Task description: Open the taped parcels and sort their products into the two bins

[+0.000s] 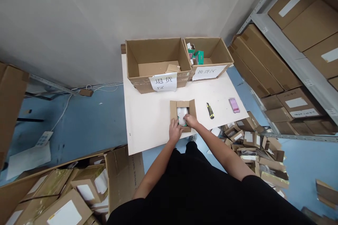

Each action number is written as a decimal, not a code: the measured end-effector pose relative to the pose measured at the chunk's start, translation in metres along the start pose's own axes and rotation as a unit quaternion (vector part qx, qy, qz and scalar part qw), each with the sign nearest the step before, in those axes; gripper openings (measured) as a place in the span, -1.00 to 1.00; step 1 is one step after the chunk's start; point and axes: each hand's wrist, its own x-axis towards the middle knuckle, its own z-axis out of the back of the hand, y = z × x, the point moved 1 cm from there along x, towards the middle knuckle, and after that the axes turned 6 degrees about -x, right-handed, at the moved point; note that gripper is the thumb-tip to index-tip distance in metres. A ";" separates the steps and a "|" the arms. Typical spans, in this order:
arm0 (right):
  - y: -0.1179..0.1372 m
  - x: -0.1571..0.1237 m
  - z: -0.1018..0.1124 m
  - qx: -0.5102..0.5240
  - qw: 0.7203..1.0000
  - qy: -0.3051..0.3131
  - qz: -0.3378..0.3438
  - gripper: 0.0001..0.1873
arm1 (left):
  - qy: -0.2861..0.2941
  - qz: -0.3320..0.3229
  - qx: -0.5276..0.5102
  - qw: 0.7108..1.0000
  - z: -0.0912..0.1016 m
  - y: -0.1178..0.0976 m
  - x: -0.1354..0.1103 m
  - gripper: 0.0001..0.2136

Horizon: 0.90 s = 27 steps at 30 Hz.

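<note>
A small open cardboard box (173, 109) lies on the white table (148, 119) near its front edge, flaps spread. Inside it is a white and green packet (181, 115). My left hand (174, 130) rests on the box's near left corner, fingers curled against the cardboard. My right hand (190, 121) reaches into the box and its fingers close on the packet. A black and yellow utility knife (210, 110) lies on the table just right of the box. Further right sits a small pink item (233, 105).
Two larger open cartons with paper labels stand at the table's back: the left carton (137, 59) and the right carton (219, 51) holding green packets. Small empty boxes are heaped on the floor at right (253, 147). Shelving with cartons fills the right side (290, 59). More parcels fill a big box at lower left (66, 193).
</note>
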 end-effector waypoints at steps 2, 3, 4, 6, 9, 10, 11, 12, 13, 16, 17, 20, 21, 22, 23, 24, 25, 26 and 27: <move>0.005 -0.005 -0.005 -0.021 1.000 0.011 -0.011 -0.56 | -0.005 0.014 0.000 1.000 -0.005 -0.004 0.000 -0.86; 0.006 -0.007 -0.007 -0.031 0.999 0.008 -0.018 -0.45 | -0.004 0.016 -0.001 1.000 -0.006 -0.006 0.000 -0.87; 0.006 -0.009 -0.008 -0.038 0.999 0.001 -0.022 -0.33 | -0.002 0.017 -0.003 1.000 -0.008 -0.008 0.001 -0.87; 0.004 -0.010 -0.009 -0.035 0.999 -0.013 -0.020 -0.12 | 0.003 0.012 -0.006 1.000 -0.009 -0.011 0.003 -0.89; -0.001 -0.005 -0.008 -0.005 1.000 -0.023 -0.004 0.14 | 0.006 0.005 -0.005 1.000 -0.009 -0.013 0.005 -0.90; -0.002 -0.003 -0.007 0.004 1.000 -0.026 0.005 0.19 | 0.006 0.005 -0.002 1.000 -0.009 -0.013 0.005 -0.91; -0.003 -0.002 -0.007 0.007 0.999 -0.031 0.017 0.22 | 0.005 0.007 0.001 1.000 -0.008 -0.012 0.005 -0.91; -0.002 -0.001 -0.006 0.005 0.999 -0.037 0.032 0.23 | 0.003 0.009 0.005 1.000 -0.008 -0.011 0.005 -0.91; -0.001 -0.001 -0.005 -0.001 0.998 -0.043 0.046 0.23 | 0.001 0.012 0.008 1.000 -0.007 -0.009 0.005 -0.91; 0.006 -0.005 -0.003 -0.026 0.996 -0.062 0.065 0.21 | -0.004 0.017 0.014 1.000 -0.007 -0.006 0.003 -0.92; 0.008 -0.008 -0.003 -0.029 0.995 -0.066 0.062 0.20 | -0.003 0.017 0.016 1.000 -0.006 -0.005 0.002 -0.93; 0.016 -0.016 -0.001 -0.028 0.995 -0.074 0.053 0.16 | 0.002 0.018 0.021 1.000 -0.006 -0.005 0.001 -0.94; 0.017 -0.019 0.001 -0.028 0.995 -0.078 0.052 0.14 | 0.003 0.020 0.022 1.000 -0.006 -0.005 0.002 -0.94; 0.018 -0.022 0.002 -0.029 0.995 -0.083 0.052 0.12 | 0.002 0.022 0.023 0.999 -0.005 -0.006 0.002 -0.93; 0.019 -0.024 0.005 -0.030 0.994 -0.091 0.050 0.09 | 0.000 0.025 0.023 0.999 -0.004 -0.006 0.003 -0.93; 0.019 -0.027 0.008 -0.031 0.993 -0.102 0.047 0.06 | -0.002 0.029 0.023 0.999 -0.003 -0.007 0.005 -0.92; 0.019 -0.029 0.012 -0.030 0.992 -0.113 0.040 0.04 | -0.003 0.032 0.023 0.999 -0.001 -0.007 0.007 -0.92; 0.018 -0.030 0.016 -0.027 0.991 -0.124 0.031 0.01 | -0.002 0.034 0.023 0.999 0.000 -0.008 0.009 -0.92; 0.018 -0.031 0.020 -0.023 0.990 -0.135 0.020 0.00 | 0.001 0.034 0.024 0.999 0.001 -0.009 0.011 -0.92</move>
